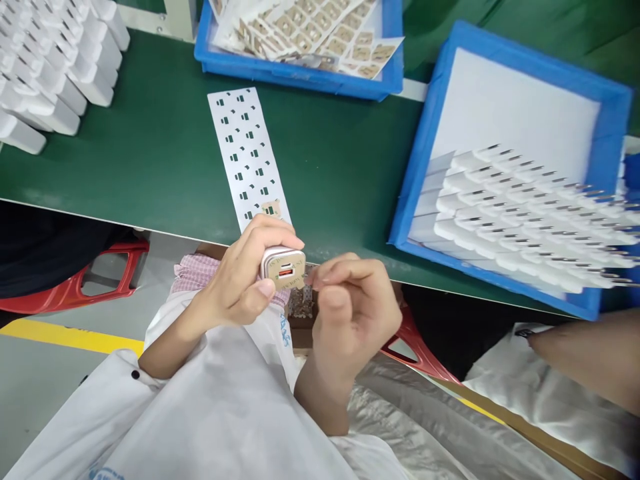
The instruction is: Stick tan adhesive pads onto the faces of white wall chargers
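Note:
My left hand [245, 277] is closed around a white USB charger [268, 259], its port end turned up towards me. A tan printed adhesive label [293, 267] covers that end, with cut-outs around the ports. Just to the right, my right hand [353, 303] has its fingers curled in a pinch beside the charger; whatever it may hold is too small to name. Beyond my left hand, a white sticker sheet [250, 143] lies on the green table, mostly cut-outs, with one tan label [271, 209] at its near end.
A blue tray [300, 75] of tan label sheets stands at the back. To the right, another blue tray [415, 180] holds rows of white chargers [500, 220] with metal prongs up. More white chargers [95, 80] stand at the far left. A co-worker's arm [590, 353] is at the right.

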